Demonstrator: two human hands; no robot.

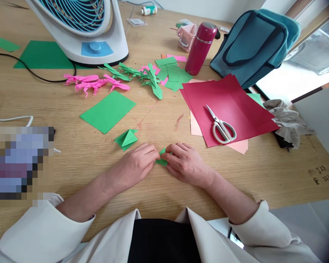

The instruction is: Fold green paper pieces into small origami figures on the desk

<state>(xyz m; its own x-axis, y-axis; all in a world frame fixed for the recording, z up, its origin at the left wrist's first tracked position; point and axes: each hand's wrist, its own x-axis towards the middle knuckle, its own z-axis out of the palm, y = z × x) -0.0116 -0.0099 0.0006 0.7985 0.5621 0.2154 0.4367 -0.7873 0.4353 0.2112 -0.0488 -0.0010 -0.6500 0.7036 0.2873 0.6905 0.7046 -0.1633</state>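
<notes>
A small folded piece of green paper (162, 161) is pinched between my two hands, low over the table. My left hand (140, 163) has its fingers closed on the paper's left edge. On the other side my right hand (186, 163) grips it with curled fingers that cover much of it. Just beyond my left hand lies another folded green paper piece (127, 139), its pleats partly raised. Farther off is a flat green paper rectangle (108, 111).
Behind are pink folded figures (91, 84), green folded figures (153, 82) and a white fan (98, 47). To the right, scissors (222, 128) lie on red paper (244, 106), near a red flask (200, 49) and a teal bag (254, 47). A blurred-out device (16, 160) sits left.
</notes>
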